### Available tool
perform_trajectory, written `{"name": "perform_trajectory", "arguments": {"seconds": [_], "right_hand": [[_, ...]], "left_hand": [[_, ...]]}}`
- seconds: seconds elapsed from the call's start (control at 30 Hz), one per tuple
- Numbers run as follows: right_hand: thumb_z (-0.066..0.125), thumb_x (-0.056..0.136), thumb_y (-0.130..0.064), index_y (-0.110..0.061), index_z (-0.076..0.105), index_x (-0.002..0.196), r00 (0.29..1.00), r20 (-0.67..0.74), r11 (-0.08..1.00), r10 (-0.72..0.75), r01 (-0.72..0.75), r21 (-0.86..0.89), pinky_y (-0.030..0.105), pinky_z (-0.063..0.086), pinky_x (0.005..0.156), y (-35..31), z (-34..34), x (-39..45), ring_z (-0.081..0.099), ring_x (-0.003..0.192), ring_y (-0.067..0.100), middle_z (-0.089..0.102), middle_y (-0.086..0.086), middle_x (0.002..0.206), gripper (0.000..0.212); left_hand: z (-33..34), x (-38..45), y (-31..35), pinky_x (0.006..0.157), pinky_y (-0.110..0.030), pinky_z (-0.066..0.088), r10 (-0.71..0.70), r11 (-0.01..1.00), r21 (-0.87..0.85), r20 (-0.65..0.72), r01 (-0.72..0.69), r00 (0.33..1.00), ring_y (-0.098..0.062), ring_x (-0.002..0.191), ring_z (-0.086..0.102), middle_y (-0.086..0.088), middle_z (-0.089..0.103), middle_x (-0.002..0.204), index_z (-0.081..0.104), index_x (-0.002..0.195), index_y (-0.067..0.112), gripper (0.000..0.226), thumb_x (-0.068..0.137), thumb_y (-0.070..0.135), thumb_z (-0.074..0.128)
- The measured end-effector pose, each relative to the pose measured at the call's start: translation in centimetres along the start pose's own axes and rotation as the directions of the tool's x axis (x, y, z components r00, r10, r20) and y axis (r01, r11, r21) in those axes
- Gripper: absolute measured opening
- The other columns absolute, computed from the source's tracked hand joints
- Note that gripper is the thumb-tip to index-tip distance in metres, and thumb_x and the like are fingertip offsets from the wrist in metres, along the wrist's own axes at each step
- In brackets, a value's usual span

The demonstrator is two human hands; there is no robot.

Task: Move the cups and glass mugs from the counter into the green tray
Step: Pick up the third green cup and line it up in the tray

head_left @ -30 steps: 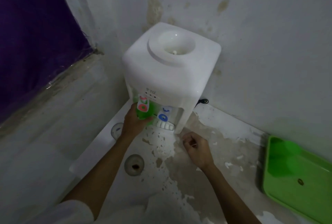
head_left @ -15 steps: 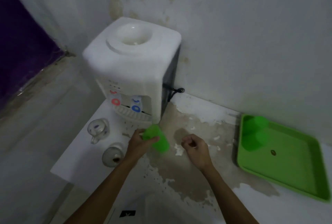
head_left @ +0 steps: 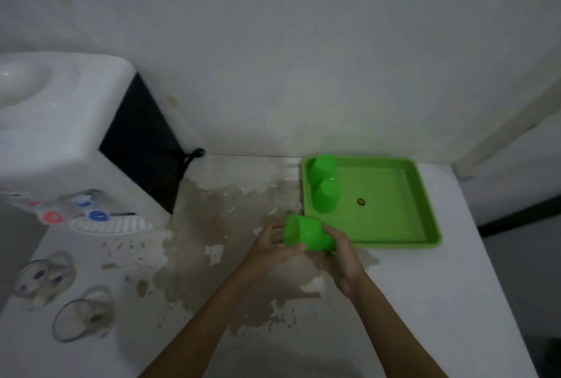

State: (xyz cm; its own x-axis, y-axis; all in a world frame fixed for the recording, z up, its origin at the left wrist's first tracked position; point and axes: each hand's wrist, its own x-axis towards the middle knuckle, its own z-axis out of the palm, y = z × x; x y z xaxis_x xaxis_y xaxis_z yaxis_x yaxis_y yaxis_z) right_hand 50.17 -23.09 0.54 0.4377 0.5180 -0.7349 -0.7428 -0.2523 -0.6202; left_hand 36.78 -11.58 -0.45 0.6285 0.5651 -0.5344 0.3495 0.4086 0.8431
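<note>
A green plastic cup (head_left: 306,233) lies on its side in the air, mouth to the left, just off the near left corner of the green tray (head_left: 403,233). My left hand (head_left: 271,245) grips its rim end and my right hand (head_left: 341,256) cradles its base from below. Two more green cups (head_left: 324,165) (head_left: 326,195) stand upside down along the tray's left wall. Two glass mugs (head_left: 45,277) (head_left: 83,312) rest at the counter's left end, far from both hands.
A white water dispenser (head_left: 69,141) with red and blue taps fills the back left, its black cord at the wall. The white counter (head_left: 425,301) has a large patch of peeled paint in the middle. Its right edge drops off beyond the tray.
My left hand carried the green cup from under the dispenser taps rightward to the tray's corner. My right hand moved in and now holds the cup too. The view swung right.
</note>
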Motion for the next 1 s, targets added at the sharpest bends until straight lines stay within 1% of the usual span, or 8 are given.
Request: {"name": "perform_trajectory", "arguments": {"seconds": [0.13, 0.3, 0.37, 0.43, 0.53, 0.7, 0.87, 1.0], "right_hand": [[0.073, 0.087, -0.026, -0.024, 0.05, 0.124, 0.919, -0.204, 0.913, -0.338, 0.267, -0.309, 0.042, 0.055, 0.089, -2.6, -3.3, 0.9, 0.063, 0.108, 0.026, 0.061, 0.008, 0.123, 0.043], [0.081, 0.079, -0.023, -0.014, 0.049, 0.134, 0.723, -0.061, 0.544, -0.688, 0.459, -0.703, 0.034, 0.045, 0.098, -5.1, -5.7, 3.3, 0.052, 0.118, 0.023, 0.055, 0.011, 0.13, 0.064], [0.082, 0.077, -0.025, -0.022, 0.046, 0.134, 0.697, 0.051, 0.42, -0.715, 0.486, -0.766, 0.027, 0.043, 0.093, -5.3, -6.0, 4.2, 0.05, 0.111, 0.014, 0.052, 0.007, 0.129, 0.068], [0.083, 0.074, -0.026, -0.026, 0.044, 0.136, 0.713, 0.135, 0.317, -0.688, 0.462, -0.828, 0.034, 0.05, 0.09, -5.1, -5.9, 5.1, 0.053, 0.111, 0.018, 0.049, 0.006, 0.13, 0.073], [0.084, 0.073, -0.022, -0.019, 0.044, 0.14, 0.757, 0.221, 0.208, -0.615, 0.426, -0.881, 0.043, 0.053, 0.096, -4.2, -5.5, 5.9, 0.055, 0.119, 0.028, 0.05, 0.01, 0.134, 0.078], [0.087, 0.068, -0.012, -0.011, 0.047, 0.135, 0.813, 0.22, 0.296, -0.54, 0.428, -0.854, 0.043, 0.049, 0.105, -3.1, -5.6, 6.7, 0.052, 0.123, 0.032, 0.046, 0.013, 0.135, 0.078], [0.088, 0.067, -0.011, -0.016, 0.041, 0.136, 0.871, 0.208, 0.401, -0.445, 0.401, -0.824, 0.051, 0.051, 0.104, -3.4, -5.8, 7.5, 0.05, 0.127, 0.031, 0.039, 0.011, 0.141, 0.084], [0.087, 0.067, -0.032, -0.022, 0.03, 0.142, 0.901, 0.296, 0.468, -0.318, 0.421, -0.777, 0.044, 0.047, 0.106, -3.6, -7.0, 8.0, 0.048, 0.123, 0.025, 0.04, 0.01, 0.14, 0.094]], "left_hand": [[2.9, 1.4, 0.1, 0.058, -0.023, 0.05, -0.062, 0.993, 0.095, -0.011, 0.063, 0.998, -0.017, 0.097, 0.064, -0.003, 0.064, 0.115, 0.054, 0.126, 0.017, 0.058, 0.077, 0.003, 0.081], [3.9, 3.6, 1.3, 0.052, -0.014, 0.05, -0.092, 0.99, 0.098, -0.056, 0.097, 0.994, -0.011, 0.078, 0.065, 0.0, 0.067, 0.102, 0.059, 0.121, 0.014, 0.038, 0.086, 0.007, 0.072], [3.9, 4.3, 1.5, 0.061, -0.022, 0.051, -0.084, 0.99, 0.102, -0.088, 0.093, 0.993, -0.014, 0.085, 0.067, -0.001, 0.068, 0.103, 0.061, 0.119, 0.018, 0.035, 0.086, 0.013, 0.073], [3.7, 4.9, 1.4, 0.068, -0.027, 0.051, -0.06, 0.994, 0.087, -0.126, 0.071, 0.99, -0.016, 0.089, 0.067, -0.004, 0.069, 0.105, 0.064, 0.118, 0.019, 0.034, 0.086, 0.013, 0.073], [3.1, 5.4, 1.0, 0.068, -0.019, 0.052, -0.02, 0.995, 0.096, -0.158, 0.035, 0.987, -0.01, 0.091, 0.068, -0.003, 0.07, 0.106, 0.067, 0.106, 0.029, 0.027, 0.086, 0.012, 0.073], [2.4, 6.6, 0.4, 0.089, -0.038, 0.055, -0.043, 0.988, 0.139, -0.168, 0.067, 0.985, -0.02, 0.105, 0.067, -0.004, 0.07, 0.114, 0.066, 0.109, 0.026, 0.027, 0.085, 0.017, 0.073], [2.5, 7.9, 0.3, 0.088, -0.036, 0.055, -0.03, 0.985, 0.161, -0.173, 0.059, 0.984, -0.023, 0.105, 0.067, 0.0, 0.071, 0.106, 0.067, 0.097, 0.032, 0.023, 0.082, 0.018, 0.076], [3.0, 8.6, 0.1, 0.092, -0.039, 0.055, -0.032, 0.98, 0.19, -0.165, 0.064, 0.986, -0.019, 0.104, 0.067, 0.001, 0.07, 0.105, 0.067, 0.095, 0.038, 0.023, 0.078, 0.026, 0.077]]}}
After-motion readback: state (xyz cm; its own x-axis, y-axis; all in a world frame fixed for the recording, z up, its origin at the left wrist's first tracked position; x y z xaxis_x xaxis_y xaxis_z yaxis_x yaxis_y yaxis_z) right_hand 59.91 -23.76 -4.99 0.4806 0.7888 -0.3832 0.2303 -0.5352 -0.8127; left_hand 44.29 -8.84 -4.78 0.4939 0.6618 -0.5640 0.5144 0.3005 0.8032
